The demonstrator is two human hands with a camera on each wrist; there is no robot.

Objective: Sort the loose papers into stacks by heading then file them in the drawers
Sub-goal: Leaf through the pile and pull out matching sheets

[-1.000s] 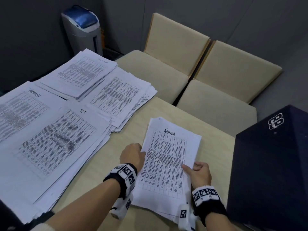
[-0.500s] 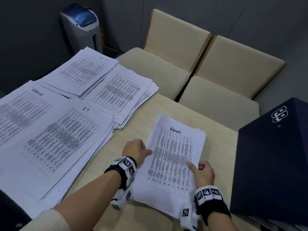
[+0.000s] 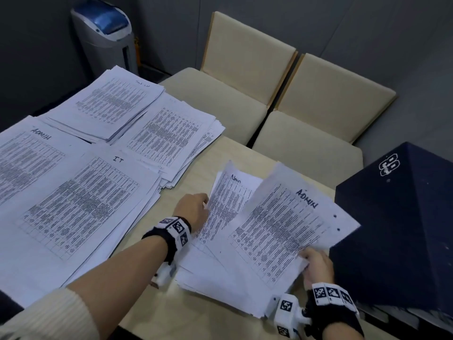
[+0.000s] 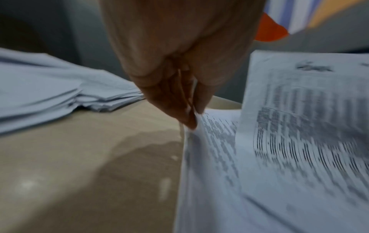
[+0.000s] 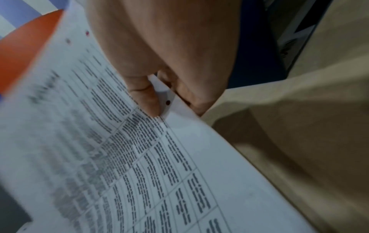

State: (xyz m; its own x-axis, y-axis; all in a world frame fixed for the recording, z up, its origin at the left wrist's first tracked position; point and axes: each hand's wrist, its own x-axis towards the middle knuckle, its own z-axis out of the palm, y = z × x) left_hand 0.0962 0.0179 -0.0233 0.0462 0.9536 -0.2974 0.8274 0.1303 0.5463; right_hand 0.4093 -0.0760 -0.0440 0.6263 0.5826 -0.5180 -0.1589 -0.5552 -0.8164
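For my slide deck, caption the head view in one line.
Right hand lifts an ADMIN sheet off the pile while left hand pinches the next.

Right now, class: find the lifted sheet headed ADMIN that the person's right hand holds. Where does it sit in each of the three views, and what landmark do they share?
Head: the lifted ADMIN sheet is right of centre, raised above the pile, its lower right corner pinched by the right hand.
Left wrist: upright at the right edge, blurred.
Right wrist: fills the left and centre, under the thumb.
Shared landmark: the beige table.
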